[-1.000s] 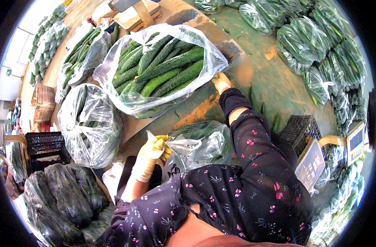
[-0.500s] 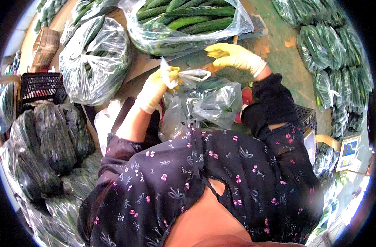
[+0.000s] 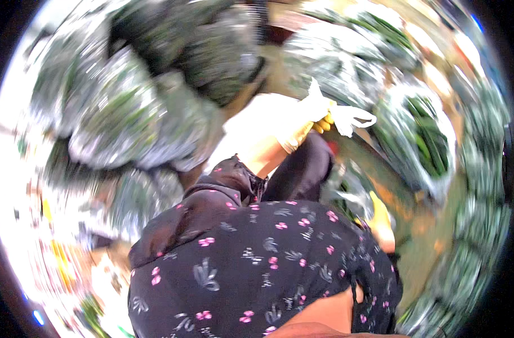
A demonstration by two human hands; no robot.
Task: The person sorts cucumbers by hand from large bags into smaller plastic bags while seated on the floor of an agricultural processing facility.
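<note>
My left hand (image 3: 316, 115), in a pale yellow glove, is closed round a looped white plastic strip (image 3: 352, 118). One pointed end rises above the fist, and a loop sticks out to the right. Lower right, my right hand (image 3: 382, 217), gloved in yellow too, has its fingers stretched upward with nothing visible in them. Beside it, between my legs, lies a clear plastic bag (image 3: 347, 188) with green contents, partly hidden by my body. Motion blurs the view.
An open clear bag of cucumbers (image 3: 428, 138) stands to the right of my left hand. Filled bags (image 3: 121, 112) are heaped at left, more bags (image 3: 336, 56) lie at the far side, and bagged rows (image 3: 482, 169) line the right. Beside my left forearm is an overexposed white surface (image 3: 251, 121).
The whole view has swung left, so the cucumber bag now appears at right and the heaped bags upper left. My left hand still grips the white strip; my right hand is lower, nearer my body.
</note>
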